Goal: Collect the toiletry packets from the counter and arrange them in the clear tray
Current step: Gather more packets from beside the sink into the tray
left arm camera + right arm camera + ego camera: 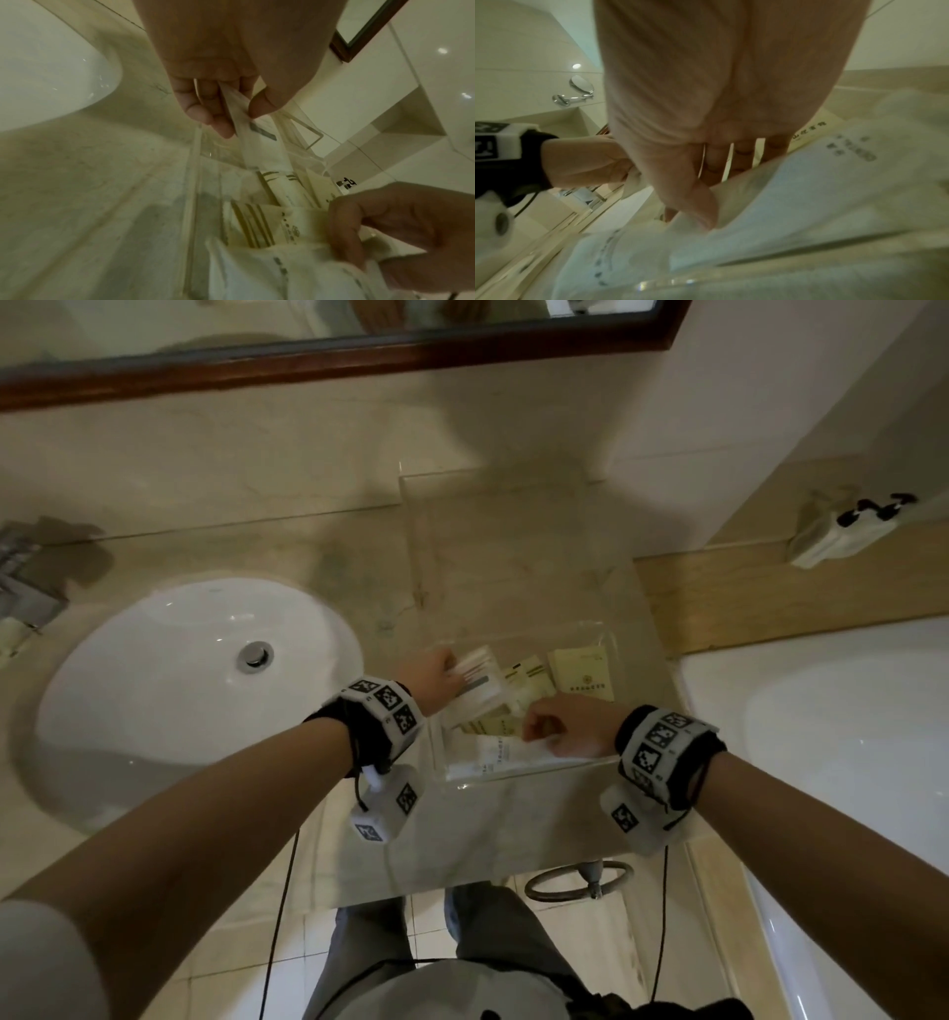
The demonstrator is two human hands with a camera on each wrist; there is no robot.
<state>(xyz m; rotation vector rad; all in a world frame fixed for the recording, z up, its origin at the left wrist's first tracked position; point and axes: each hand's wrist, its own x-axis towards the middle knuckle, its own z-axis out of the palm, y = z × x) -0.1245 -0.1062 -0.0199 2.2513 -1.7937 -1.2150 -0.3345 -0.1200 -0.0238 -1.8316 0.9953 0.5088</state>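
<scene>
Left hand (429,671) pinching white sachet (477,680) above clear tray (611,634), right hand (565,726) pinching clear-wrapped packet (506,755) beneath its fingers

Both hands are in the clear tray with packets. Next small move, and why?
Probably lower the left hand and lay its white packet flat beside the yellow packets. The packet is pinched and tilted over the tray, not lying down, while the right hand pinches another white packet at the tray's near side.
</scene>
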